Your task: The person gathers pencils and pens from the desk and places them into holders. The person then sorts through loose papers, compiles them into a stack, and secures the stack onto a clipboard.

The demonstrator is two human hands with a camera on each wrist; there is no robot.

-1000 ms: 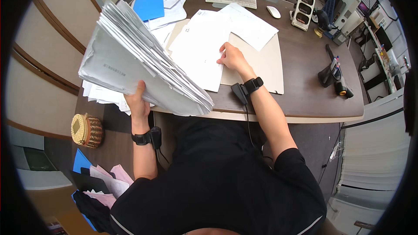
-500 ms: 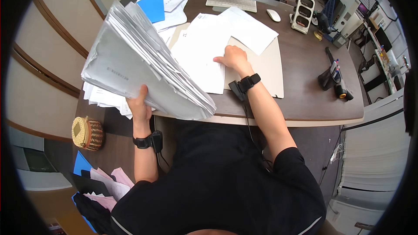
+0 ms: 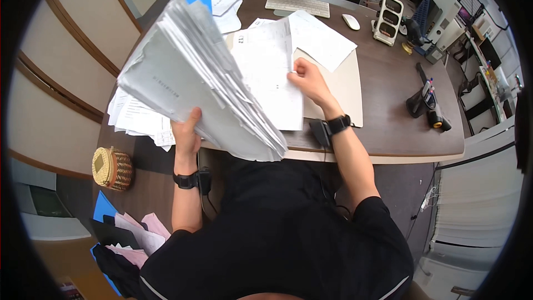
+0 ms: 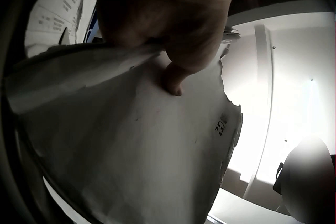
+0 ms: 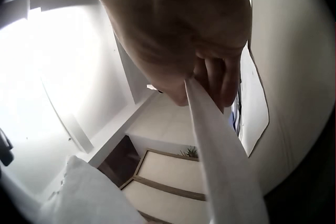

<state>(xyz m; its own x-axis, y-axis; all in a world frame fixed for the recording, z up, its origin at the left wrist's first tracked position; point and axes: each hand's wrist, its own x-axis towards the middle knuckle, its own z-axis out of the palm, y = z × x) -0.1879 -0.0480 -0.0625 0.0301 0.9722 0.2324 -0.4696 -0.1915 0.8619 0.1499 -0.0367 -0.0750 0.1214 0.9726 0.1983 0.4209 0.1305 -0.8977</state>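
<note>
My left hand (image 3: 187, 132) grips a thick stack of papers (image 3: 166, 72) by its lower edge, tilted up over the left side of the desk. The left wrist view shows the thumb (image 4: 176, 85) lying flat on the stack's outer sheet (image 4: 157, 145). With thumb and fingers, my right hand (image 3: 312, 82) pinches the right edge of a white printed sheet (image 3: 264, 66), raised off the beige folder (image 3: 341, 94). In the right wrist view that sheet (image 5: 218, 150) hangs edge-on from the fingers. Another white sheet (image 3: 322, 39) lies on the folder's upper part.
Loose papers (image 3: 139, 115) lie under the stack's left side. A keyboard (image 3: 297, 5), a mouse (image 3: 351, 21) and a white three-slot holder (image 3: 388, 19) stand at the back. A pen cup (image 3: 419, 101) is on the right, a woven basket (image 3: 112, 168) at the lower left.
My right hand has taken the white sheet's edge and lifted it, moving slightly right. My left hand has shifted a little rightward with the stack.
</note>
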